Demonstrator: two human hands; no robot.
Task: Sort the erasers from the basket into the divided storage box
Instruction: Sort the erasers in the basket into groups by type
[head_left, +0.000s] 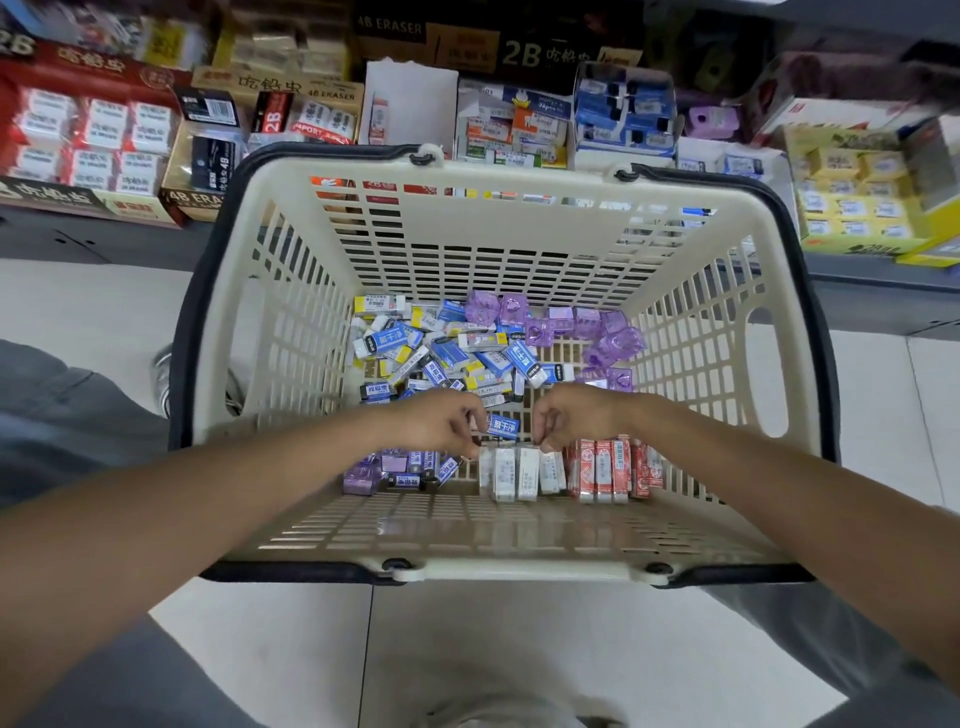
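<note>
so both hands are down inside the cream basket (519, 569), which sits on the tiled floor (93, 312) in front of a low shelf (104, 239). the left hand (441, 423) has its fingers curled, the tips pinching at the left end of a short row of white erasers (511, 473) standing on edge against the near wall of the basket. the right hand (563, 418) mirrors it, fingers curled and pinching at the right end of that same row, so the row sits squeezed between the two. a blue-sleeved eraser (503, 425) lies just between the hands, a bit further in. right of the white row there's a tidy row of red and white erasers (608, 470) also upright along the near wall, and on the left a little bunch of purple and blue ones (400, 467). the far half of the basket floor is a loose heap of blue and yellow erasers (447, 353), with a cluster of clear purple blocks (592, 332) toward the far right corner. the shelf behind is packed with display cartons of erasers (93, 135), some marked 2b and 4b.
</note>
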